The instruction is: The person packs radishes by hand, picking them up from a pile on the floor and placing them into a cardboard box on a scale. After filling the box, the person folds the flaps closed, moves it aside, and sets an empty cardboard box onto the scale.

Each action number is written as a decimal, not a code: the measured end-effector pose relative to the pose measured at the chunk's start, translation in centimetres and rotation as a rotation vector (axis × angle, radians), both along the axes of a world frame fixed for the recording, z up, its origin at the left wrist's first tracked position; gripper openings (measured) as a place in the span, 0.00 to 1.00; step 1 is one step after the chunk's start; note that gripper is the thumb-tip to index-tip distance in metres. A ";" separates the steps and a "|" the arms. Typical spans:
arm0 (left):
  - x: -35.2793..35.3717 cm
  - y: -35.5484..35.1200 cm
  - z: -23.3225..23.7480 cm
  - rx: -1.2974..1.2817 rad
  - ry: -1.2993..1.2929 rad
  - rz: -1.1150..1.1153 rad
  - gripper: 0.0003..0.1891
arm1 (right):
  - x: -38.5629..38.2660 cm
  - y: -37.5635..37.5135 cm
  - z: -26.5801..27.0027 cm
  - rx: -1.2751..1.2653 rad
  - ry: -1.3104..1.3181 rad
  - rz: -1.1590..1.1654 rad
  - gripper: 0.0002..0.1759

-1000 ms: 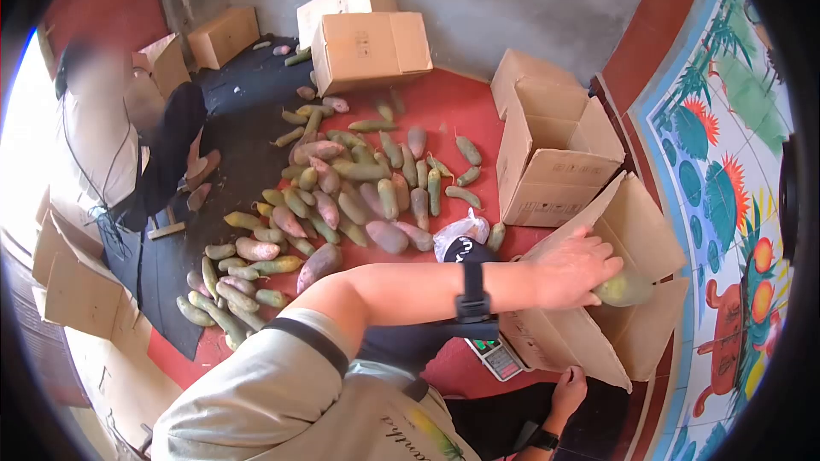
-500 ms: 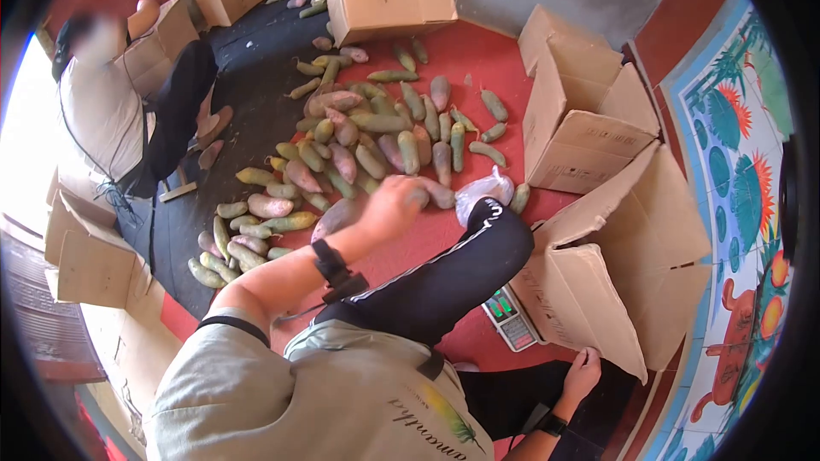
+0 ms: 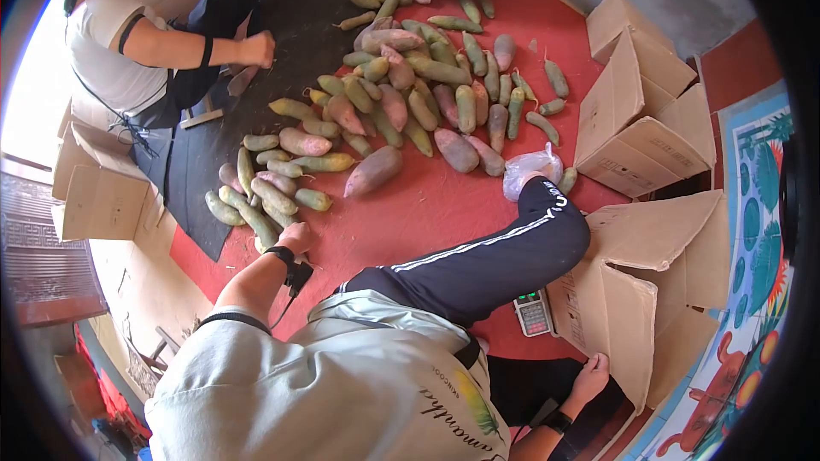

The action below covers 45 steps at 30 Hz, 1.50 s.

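Left hand (image 3: 295, 236) is out at the near edge of the root vegetable pile (image 3: 401, 94), arm stretched, black wrist strap showing. It sits right against the closest green roots (image 3: 256, 205), where the red floor (image 3: 410, 213) meets the black mat (image 3: 256, 111). Its fingers are tucked out of sight under the hand, so I cannot tell whether they have closed on a root.

Down at the bottom, the right hand (image 3: 591, 373) rests against the lower flap of the open cardboard box (image 3: 628, 333), fingers laid along the cardboard edge; gripping or merely touching, I cannot tell.

Between the bent leg in black trousers and that box, a small digital scale (image 3: 532, 314) lies on the floor. A crumpled plastic bag (image 3: 530, 169) sits just beyond the knee, beside the pile.

More empty boxes (image 3: 641, 111) stand to the right. Upper left, another person (image 3: 120, 51) sits on the mat, one hand (image 3: 256, 49) reaching toward the roots.
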<state>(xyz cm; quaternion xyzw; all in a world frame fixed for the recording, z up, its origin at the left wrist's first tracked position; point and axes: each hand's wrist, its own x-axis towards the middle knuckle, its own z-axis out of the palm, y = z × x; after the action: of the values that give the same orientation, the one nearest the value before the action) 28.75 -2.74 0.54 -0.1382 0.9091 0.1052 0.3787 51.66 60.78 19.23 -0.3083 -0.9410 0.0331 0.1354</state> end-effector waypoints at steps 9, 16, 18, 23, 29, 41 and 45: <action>1.2 -0.9 -0.4 -0.020 0.187 0.187 0.23 | -0.3 0.5 -0.2 0.038 -0.073 0.024 0.10; -1.5 -1.8 -1.2 -0.033 -0.006 0.309 0.35 | -0.5 0.1 0.4 -0.029 -0.133 -0.051 0.10; -1.9 -2.0 -0.5 -0.016 -0.041 0.283 0.36 | -0.6 -0.3 0.6 -0.003 -0.156 -0.047 0.11; -1.9 -2.9 -1.2 0.009 -0.001 0.234 0.31 | 0.5 1.4 -0.8 0.045 -0.084 0.007 0.09; -4.4 -1.6 -0.6 -0.013 0.116 0.229 0.27 | 0.2 1.2 -0.4 0.095 -0.111 0.032 0.09; -9.4 -1.6 -5.1 0.083 0.289 0.130 0.22 | -0.6 -0.3 1.1 0.044 -0.186 -0.043 0.08; -9.7 -2.7 -6.6 -0.048 0.312 0.074 0.11 | -0.7 -0.9 1.4 0.072 -0.174 -0.027 0.08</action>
<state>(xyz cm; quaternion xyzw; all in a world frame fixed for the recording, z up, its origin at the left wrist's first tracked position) 19.01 -5.41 -6.09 -0.1627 0.9534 0.1177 0.2253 50.94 59.91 20.65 -0.3177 -0.9455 -0.0296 0.0648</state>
